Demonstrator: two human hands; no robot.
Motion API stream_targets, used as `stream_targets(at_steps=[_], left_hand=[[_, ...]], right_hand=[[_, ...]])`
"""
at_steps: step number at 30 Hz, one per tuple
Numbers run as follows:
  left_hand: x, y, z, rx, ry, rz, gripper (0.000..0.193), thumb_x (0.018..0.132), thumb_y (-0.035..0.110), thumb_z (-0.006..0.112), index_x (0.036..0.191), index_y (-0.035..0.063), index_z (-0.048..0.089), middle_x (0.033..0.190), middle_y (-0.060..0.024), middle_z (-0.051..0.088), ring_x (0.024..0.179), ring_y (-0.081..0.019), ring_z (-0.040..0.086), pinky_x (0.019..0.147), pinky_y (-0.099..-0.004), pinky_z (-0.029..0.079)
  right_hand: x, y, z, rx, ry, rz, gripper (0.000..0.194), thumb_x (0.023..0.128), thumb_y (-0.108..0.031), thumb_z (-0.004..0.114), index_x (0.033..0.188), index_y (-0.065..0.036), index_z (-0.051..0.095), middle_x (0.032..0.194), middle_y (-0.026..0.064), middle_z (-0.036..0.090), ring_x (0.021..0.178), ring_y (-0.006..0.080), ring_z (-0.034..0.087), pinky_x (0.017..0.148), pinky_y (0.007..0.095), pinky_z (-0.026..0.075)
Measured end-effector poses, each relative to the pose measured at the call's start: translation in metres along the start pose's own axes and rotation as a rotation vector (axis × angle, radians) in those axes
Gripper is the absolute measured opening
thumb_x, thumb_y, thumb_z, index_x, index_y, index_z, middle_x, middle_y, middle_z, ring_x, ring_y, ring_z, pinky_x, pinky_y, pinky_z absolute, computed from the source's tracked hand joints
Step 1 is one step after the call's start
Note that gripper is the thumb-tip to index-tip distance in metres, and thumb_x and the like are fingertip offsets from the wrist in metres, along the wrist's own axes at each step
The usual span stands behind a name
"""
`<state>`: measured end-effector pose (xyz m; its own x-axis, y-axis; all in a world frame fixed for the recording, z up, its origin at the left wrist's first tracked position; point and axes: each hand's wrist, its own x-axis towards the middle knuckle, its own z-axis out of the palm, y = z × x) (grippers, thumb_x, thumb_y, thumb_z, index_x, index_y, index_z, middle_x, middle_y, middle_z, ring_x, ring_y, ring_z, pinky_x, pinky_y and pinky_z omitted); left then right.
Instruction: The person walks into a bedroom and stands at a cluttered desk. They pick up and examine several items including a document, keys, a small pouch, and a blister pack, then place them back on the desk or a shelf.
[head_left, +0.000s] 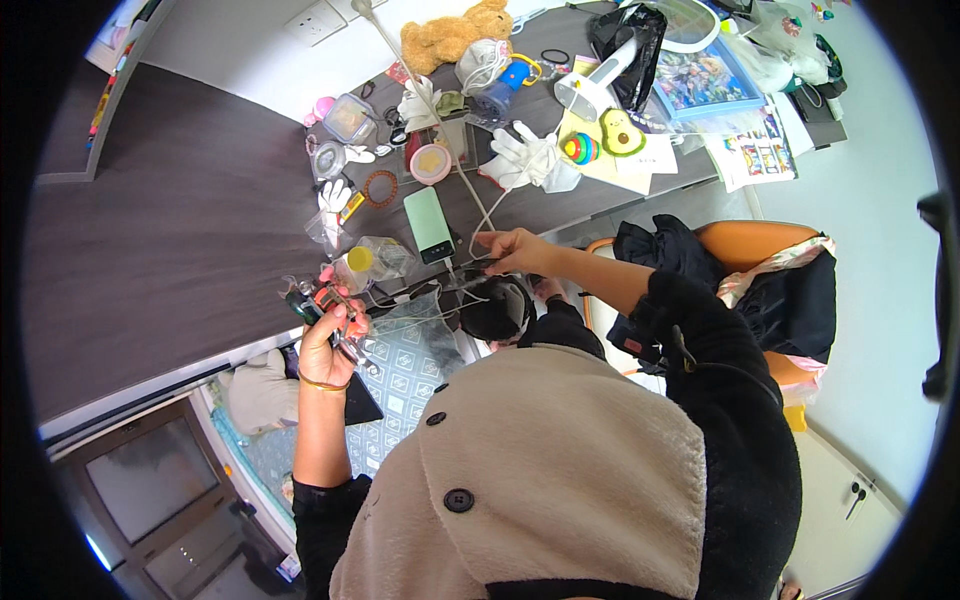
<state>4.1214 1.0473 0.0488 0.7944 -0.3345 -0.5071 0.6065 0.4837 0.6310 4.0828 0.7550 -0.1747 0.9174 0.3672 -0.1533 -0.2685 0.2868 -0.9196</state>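
My left hand (330, 337), with a gold bangle at the wrist, is closed round a bunch of small items (326, 300), some of them red, dark green and metallic. At the desk's front edge my right hand (514, 251) has its fingers bent over a small dark item that I cannot make out, close to a white cable. Between the hands lie a light green power bank (429, 223) with a cable plugged in and a clear plastic bottle (390, 257) with a yellow cap. White gloves (525, 156) rest beyond my right hand.
A brown bead bracelet (380, 188), a round pink-rimmed container (430, 163), a teddy bear (454, 36) and a blue-framed tray (709, 79) crowd the desk (187, 225). A lamp-like white device (592, 86) stands right. An orange chair (757, 244) with clothes is at the right.
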Motion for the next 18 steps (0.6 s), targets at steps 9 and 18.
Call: stream_targets(at_steps=[9,18], left_hand=[[0.012,-0.012,-0.001,0.029,-0.014,-0.046,0.056,0.076,-0.007,0.058,0.126,0.0125,0.043,0.095,-0.0065,0.057,0.075,-0.0229,0.059,0.059,-0.0310,0.048],[0.020,-0.017,0.000,0.023,0.001,-0.058,0.056,0.077,-0.008,0.057,0.127,0.0119,0.042,0.097,-0.0069,0.058,0.081,-0.0224,0.059,0.060,-0.0321,0.049]], right_hand=[[0.028,-0.009,-0.002,-0.892,0.038,0.111,0.029,0.055,-0.023,0.078,0.076,-0.005,0.068,0.067,0.0093,0.064,0.062,0.0221,0.062,0.059,0.0331,0.049],[0.023,-0.016,-0.022,-1.025,0.009,0.129,0.027,0.057,-0.021,0.077,0.077,-0.005,0.068,0.070,0.0105,0.064,0.065,0.0241,0.063,0.061,0.0336,0.049]])
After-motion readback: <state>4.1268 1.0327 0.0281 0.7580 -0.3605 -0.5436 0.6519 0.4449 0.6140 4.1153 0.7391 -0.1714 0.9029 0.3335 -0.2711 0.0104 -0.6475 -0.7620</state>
